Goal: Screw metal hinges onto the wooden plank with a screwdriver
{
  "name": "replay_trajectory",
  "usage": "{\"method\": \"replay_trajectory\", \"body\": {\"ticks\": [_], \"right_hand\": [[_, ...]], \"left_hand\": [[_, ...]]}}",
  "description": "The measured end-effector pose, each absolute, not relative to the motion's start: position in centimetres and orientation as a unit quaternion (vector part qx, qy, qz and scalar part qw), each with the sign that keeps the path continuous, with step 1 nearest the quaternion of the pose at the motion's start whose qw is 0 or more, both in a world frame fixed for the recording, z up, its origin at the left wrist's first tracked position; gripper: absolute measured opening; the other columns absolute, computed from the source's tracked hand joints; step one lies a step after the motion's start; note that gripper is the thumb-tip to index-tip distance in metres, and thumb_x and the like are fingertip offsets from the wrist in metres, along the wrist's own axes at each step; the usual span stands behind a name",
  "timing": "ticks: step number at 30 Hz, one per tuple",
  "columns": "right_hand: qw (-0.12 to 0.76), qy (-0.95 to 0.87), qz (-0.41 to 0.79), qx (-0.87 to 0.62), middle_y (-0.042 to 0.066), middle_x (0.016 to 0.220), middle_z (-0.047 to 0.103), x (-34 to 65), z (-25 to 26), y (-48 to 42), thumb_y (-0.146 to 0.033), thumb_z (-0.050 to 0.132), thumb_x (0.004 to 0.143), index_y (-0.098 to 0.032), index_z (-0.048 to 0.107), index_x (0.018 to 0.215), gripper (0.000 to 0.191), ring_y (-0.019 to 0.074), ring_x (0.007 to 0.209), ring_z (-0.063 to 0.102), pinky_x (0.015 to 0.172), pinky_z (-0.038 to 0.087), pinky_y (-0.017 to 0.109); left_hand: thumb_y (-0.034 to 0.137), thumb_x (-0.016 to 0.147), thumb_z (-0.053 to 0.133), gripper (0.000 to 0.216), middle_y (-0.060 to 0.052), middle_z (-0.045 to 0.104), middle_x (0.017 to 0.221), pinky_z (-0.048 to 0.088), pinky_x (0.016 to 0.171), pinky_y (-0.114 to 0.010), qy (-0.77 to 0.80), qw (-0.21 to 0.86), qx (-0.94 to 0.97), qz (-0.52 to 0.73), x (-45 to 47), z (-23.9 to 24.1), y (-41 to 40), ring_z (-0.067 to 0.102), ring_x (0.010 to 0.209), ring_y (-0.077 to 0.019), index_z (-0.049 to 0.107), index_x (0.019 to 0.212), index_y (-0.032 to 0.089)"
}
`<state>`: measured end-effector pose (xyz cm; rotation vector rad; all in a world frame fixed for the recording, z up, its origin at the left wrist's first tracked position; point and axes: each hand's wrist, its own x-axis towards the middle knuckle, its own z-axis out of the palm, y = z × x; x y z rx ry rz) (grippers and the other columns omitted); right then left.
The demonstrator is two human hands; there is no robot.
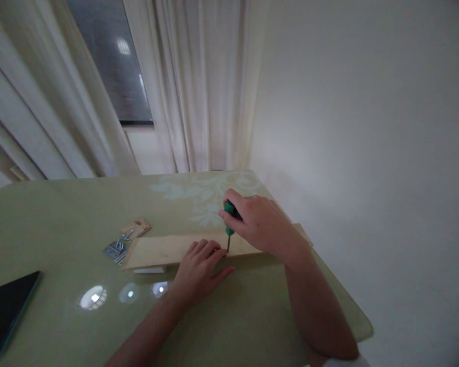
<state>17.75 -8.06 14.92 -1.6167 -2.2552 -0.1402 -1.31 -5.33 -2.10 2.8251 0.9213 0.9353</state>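
A pale wooden board [164, 250] lies flat on the green table [53, 224]. My right hand [258, 221] is closed round a green-handled screwdriver [229, 214], held upright with its tip down on the board near its front edge. My left hand [200, 270] rests beside the tip, fingers stretched out on the board and thumb spread on the table. Whatever sits under the tip is too small to make out.
Left of the board lie metal brackets with loose screws [116, 248] and a small wooden piece [136, 227]. A dark phone [5, 311] lies at the table's near left edge. Curtains [198, 86] and a window stand behind; a bare wall is at the right.
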Motion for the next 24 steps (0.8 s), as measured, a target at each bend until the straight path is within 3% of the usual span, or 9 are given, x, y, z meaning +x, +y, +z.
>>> {"method": "replay_trajectory", "body": {"ticks": [11,24], "right_hand": [[0.149,-0.811,-0.058,-0.563,0.002,0.083,0.072,17.5,14.6,-7.7,-0.044,0.052,0.105,-0.024,0.058,0.111,0.021,0.0181,0.071,0.062,0.061,0.023,0.031],[0.165,-0.816,-0.046,-0.552,0.001,0.081,0.070,17.7,14.4,-7.7,-0.043,0.054,0.104,-0.024,0.057,0.109,0.020,0.0178,0.071,0.060,0.062,0.022,0.031]], "left_hand": [[0.037,0.101,0.065,0.019,-0.006,0.069,0.093,0.049,0.082,-0.035,0.300,0.009,0.881,0.366,-2.1,-4.1,-4.3,0.059,0.088,-0.0209,0.072,0.097,0.020],[0.034,0.101,0.065,0.015,-0.004,0.069,0.093,0.048,0.081,-0.035,0.263,-0.003,0.887,0.379,-2.2,-4.0,-4.2,0.058,0.087,-0.0202,0.072,0.100,0.020]]}}
